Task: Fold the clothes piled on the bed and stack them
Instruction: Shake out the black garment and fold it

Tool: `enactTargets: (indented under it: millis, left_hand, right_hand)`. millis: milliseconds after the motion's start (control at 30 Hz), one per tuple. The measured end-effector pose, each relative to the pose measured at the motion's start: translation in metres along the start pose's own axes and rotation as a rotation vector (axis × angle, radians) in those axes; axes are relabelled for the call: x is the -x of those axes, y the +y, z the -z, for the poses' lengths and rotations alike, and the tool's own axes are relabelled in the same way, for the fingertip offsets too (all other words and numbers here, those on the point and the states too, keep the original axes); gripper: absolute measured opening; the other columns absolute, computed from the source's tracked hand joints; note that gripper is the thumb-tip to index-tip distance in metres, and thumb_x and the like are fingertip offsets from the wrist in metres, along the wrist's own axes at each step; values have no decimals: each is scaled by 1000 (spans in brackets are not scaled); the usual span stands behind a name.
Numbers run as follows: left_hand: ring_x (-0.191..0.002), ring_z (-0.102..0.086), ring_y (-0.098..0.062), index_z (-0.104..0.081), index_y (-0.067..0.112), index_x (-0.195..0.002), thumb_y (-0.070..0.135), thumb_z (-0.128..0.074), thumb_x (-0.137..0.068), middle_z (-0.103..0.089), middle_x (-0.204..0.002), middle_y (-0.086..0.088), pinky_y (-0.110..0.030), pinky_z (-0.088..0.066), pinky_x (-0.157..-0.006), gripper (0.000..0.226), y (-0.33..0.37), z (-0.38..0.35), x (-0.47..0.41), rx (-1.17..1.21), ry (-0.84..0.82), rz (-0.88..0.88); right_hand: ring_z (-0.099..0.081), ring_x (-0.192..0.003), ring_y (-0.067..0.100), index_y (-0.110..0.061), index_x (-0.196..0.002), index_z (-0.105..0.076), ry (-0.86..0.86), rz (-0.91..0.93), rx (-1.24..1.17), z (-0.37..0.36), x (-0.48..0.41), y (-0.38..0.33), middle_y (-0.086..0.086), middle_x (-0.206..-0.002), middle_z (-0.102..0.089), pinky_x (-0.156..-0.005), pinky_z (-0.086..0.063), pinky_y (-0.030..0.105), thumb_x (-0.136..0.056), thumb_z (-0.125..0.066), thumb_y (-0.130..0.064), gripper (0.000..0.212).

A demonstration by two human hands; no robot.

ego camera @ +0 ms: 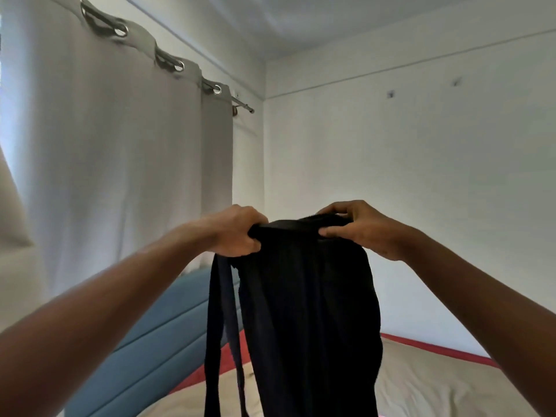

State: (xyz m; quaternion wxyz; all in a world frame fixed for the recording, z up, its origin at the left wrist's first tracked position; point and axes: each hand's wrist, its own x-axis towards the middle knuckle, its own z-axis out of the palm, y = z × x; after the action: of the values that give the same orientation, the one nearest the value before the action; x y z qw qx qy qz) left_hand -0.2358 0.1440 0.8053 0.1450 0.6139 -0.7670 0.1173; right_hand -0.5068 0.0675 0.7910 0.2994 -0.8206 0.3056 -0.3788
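Above the bed, arms outstretched, your left hand and right hand each grip the top edge of a black garment, which hangs down between them.

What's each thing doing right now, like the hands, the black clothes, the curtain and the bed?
left hand, grips the black garment at its top edge.
right hand, pinches the same edge.
black garment, held up, hanging unfolded, straps dangling.
curtain, drawn, hanging from its rod.
bed, made up in beige.
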Motion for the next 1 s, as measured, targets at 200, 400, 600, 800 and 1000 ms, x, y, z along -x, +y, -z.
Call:
enactTargets:
  millis: [200, 400, 600, 800, 1000]
  left_hand:
    - [-97, -64, -5, -41, 42, -119, 2, -61, -91, -61, -122, 19, -29, -54, -79, 53, -17, -14, 18, 153, 84, -132]
    - [-101, -61, -5, -59, 40, -111, 4, -57, -90, -55, -125, 19, -27, -53, -81, 41, -22, -31, 45, -110, 139, -418]
    - [-90, -54, -7, -67, 31, -92, 33, -49, -90, -51, -95, 15, -37, -52, -79, 18, 4, -61, 62, -255, -106, -352]
    - [-87, -63, -9, -62, 34, -99, 100, -35, -75, -64, -94, 13, -37, -56, -79, 75, -4, -62, 86, -240, -376, -209]
    - [-72, -63, -12, -67, 21, -83, 102, -6, -71, -65, -77, 7, -41, -55, -71, 101, -52, -36, 72, -300, -62, -91]
  right_hand:
    - [-57, -75, 16, -21, -106, -59, -85, -26, -206, 9, 17, 9, 6, -100, -66, -60, -45, 24, -100, -49, 7, 30]
    - [-51, -63, 16, -25, -86, -61, 291, 107, 120, 6, 17, 17, 1, -96, -65, -51, -40, 24, -96, -46, 5, 35]
    - [-58, -63, 24, -17, -70, -76, 389, 37, 131, -17, 17, 15, 2, -78, -73, -55, -43, 28, -71, -34, 14, 52]
    - [-65, -91, 19, -23, -86, -76, 402, 145, 462, -5, 16, 29, -1, -101, -70, -75, -52, 26, -76, -56, 14, 43]
    - [-54, -84, 23, -19, -88, -61, -40, 220, 1236, -3, 33, 60, -4, -102, -50, -72, -50, 43, -91, -54, -2, 19]
